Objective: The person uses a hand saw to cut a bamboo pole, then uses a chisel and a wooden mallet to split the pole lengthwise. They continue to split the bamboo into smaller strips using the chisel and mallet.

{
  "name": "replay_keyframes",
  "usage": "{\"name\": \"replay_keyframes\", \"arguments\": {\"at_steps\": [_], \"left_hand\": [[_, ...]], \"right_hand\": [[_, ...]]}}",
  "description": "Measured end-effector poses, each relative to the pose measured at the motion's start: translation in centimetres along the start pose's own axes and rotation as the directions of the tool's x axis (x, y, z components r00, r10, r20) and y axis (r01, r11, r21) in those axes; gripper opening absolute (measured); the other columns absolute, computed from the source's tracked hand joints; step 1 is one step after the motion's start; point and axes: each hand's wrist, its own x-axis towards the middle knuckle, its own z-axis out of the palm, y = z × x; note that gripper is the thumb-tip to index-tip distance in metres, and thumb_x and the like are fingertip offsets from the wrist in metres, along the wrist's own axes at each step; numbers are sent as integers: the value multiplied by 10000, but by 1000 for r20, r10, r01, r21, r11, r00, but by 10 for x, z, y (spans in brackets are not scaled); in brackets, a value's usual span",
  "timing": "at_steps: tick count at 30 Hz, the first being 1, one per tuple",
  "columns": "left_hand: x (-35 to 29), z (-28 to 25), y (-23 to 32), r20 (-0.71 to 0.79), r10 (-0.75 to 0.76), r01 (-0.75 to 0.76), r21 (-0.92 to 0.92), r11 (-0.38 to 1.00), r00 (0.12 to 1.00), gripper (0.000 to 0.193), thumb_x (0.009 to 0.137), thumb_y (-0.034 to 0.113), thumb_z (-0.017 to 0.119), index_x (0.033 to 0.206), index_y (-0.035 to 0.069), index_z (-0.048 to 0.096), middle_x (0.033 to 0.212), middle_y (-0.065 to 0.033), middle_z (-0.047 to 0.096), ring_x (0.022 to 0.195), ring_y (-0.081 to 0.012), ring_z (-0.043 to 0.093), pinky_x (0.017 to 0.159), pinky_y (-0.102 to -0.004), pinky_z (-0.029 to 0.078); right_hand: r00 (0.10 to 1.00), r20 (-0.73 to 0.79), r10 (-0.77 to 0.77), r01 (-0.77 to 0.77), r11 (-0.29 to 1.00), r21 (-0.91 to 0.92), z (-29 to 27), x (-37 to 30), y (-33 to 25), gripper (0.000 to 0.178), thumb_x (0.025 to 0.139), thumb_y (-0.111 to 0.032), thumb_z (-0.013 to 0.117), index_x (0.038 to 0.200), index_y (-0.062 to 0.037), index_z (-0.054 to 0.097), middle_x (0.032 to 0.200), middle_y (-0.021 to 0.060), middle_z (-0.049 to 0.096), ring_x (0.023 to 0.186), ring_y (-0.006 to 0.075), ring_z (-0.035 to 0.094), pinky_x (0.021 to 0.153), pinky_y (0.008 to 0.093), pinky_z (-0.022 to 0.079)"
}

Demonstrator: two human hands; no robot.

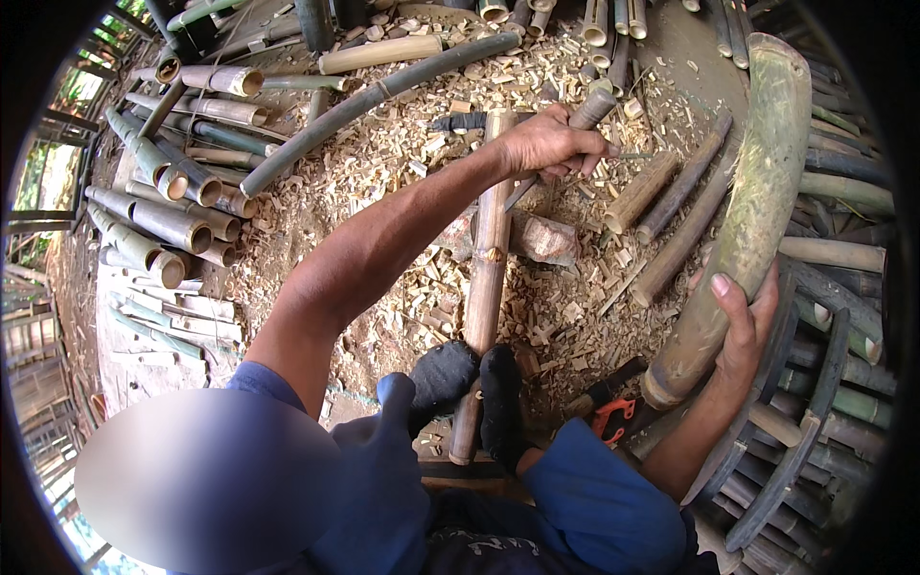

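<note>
My left hand point(554, 144) is closed around a chisel-like tool; its ridged handle point(593, 108) sticks up past the fingers, and a dark blade point(520, 193) slants down beside a bamboo pole point(490, 254). This pole lies lengthwise in front of me, its near end between my two dark-covered feet. Over a short block of wood point(542, 238) the pole crosses, raised off the chips. At the right, my right hand point(743, 321) grips a thick, greenish-tan bamboo length point(762, 182), tilted with its top away from me. Some of its fingers are hidden behind that piece.
Wood chips point(383, 240) cover the ground. Cut bamboo tubes point(182, 225) are piled at the left, and a long dark pole point(383, 91) lies beyond. Short pieces point(642, 192) rest right of centre. An orange-handled tool point(613, 419) sits near my right knee; stacked bamboo point(843, 192) lines the right.
</note>
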Motion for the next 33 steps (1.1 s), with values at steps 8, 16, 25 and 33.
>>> {"name": "replay_keyframes", "arguments": {"at_steps": [8, 16, 25, 33], "left_hand": [[0, 9, -6, 11, 68, -69, 30, 997, 998, 317, 850, 398, 785, 741, 107, 723, 592, 54, 542, 493, -57, 465, 467, -242, 388], [9, 8, -10, 22, -6, 5, 22, 1000, 1000, 258, 970, 232, 686, 1079, 7, 749, 706, 0, 644, 535, -36, 490, 452, -222, 382], [12, 2, -13, 28, -49, 49, 9, 999, 998, 218, 864, 248, 733, 776, 49, 724, 760, 4, 702, 512, -51, 511, 452, -226, 409], [17, -4, -27, 65, -72, 66, 93, 993, 995, 283, 947, 405, 683, 1022, 149, 775, 921, -10, 583, 771, -75, 551, 601, -250, 488]], "right_hand": [[988, -93, -126, 117, 988, -101, -16, 25, -28, 656, 851, -188, 714, 1419, 19, 462, 1119, 166, 636, 879, 226, 678, 774, 336, 579], [968, 247, 49, 84, 862, -499, 11, 72, -8, 964, 783, -268, 815, 1560, 30, 328, 1371, 257, 537, 1227, 327, 592, 1057, 397, 497], [980, -151, -131, 114, 987, -115, -13, 85, -15, 820, 789, -217, 822, 1478, 2, 437, 1261, 228, 620, 1067, 289, 684, 967, 384, 559], [979, 202, 24, 67, 900, -430, -17, 83, 28, 1039, 685, -148, 847, 1566, 38, 327, 1443, 230, 531, 1283, 289, 579, 1134, 384, 436]]}}
